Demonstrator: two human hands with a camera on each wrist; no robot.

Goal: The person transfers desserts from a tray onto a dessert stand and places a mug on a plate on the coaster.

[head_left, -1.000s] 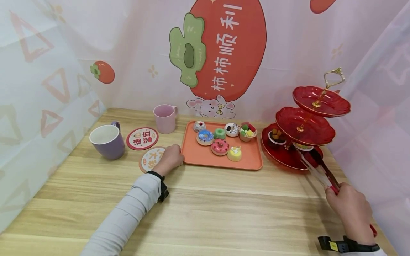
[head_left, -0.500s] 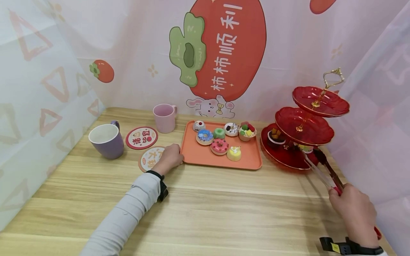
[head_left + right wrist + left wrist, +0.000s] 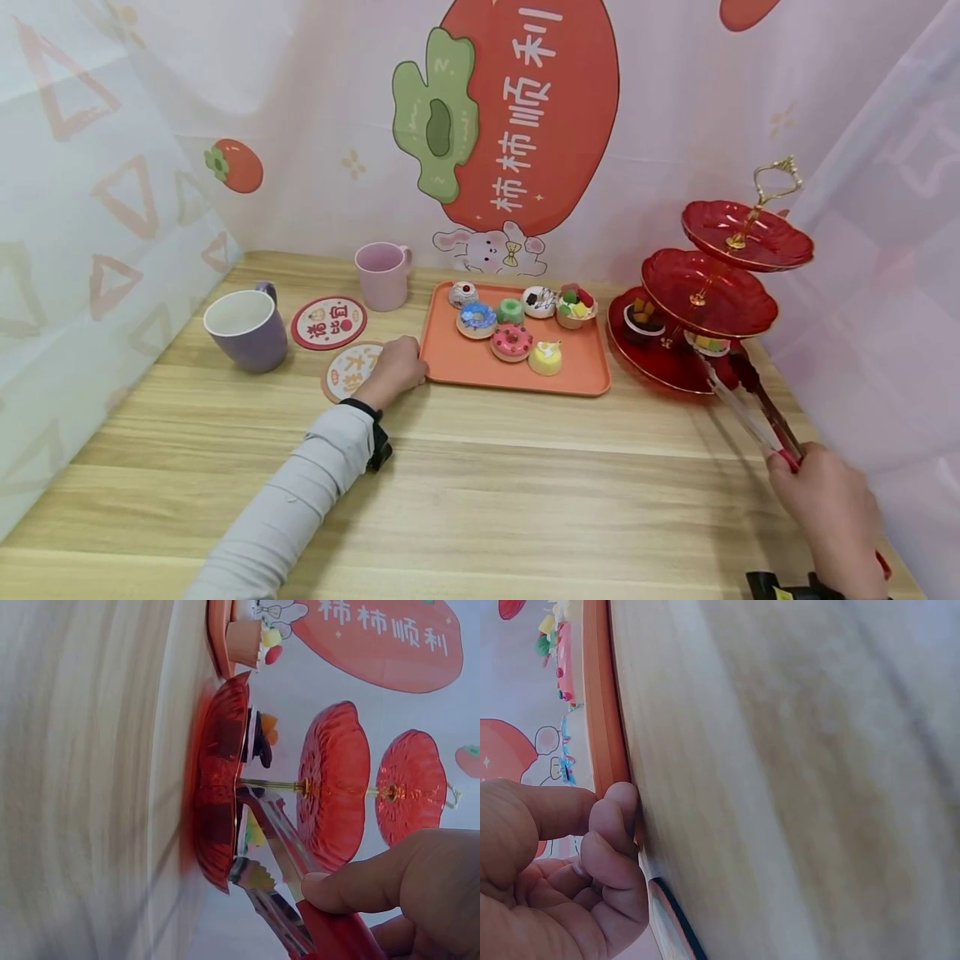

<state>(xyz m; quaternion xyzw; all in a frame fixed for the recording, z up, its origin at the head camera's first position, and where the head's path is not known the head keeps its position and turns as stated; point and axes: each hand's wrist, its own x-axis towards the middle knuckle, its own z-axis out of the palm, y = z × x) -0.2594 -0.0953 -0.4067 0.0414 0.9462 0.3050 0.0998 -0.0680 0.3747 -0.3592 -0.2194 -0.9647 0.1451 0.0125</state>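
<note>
My left hand (image 3: 393, 371) pinches the near left corner of an orange tray (image 3: 480, 373) between thumb and fingers; the left wrist view shows the tray's rim (image 3: 604, 712) there. Several toy cakes and donuts, among them a pink donut (image 3: 512, 342), sit on it. My right hand (image 3: 828, 500) grips red-handled metal tongs (image 3: 281, 840). Their tips reach over the lowest plate (image 3: 652, 367) of a red three-tier stand (image 3: 708, 296), one each side of a fruit-topped cup cake (image 3: 708, 343); whether they touch it I cannot tell. A dark cup cake (image 3: 642, 320) stands to its left.
At the left stand a purple mug (image 3: 251, 333) and a pink mug (image 3: 382, 279). A red round coaster (image 3: 328, 323) and a pale coaster (image 3: 348, 371) lie near my left hand. Printed cloth (image 3: 315, 108) hangs behind and at both sides of the wooden table (image 3: 480, 500).
My right hand has drawn slightly down and back, and the fruit-topped cup cake shows more between the tongs' tips. My left hand stays at the tray corner.
</note>
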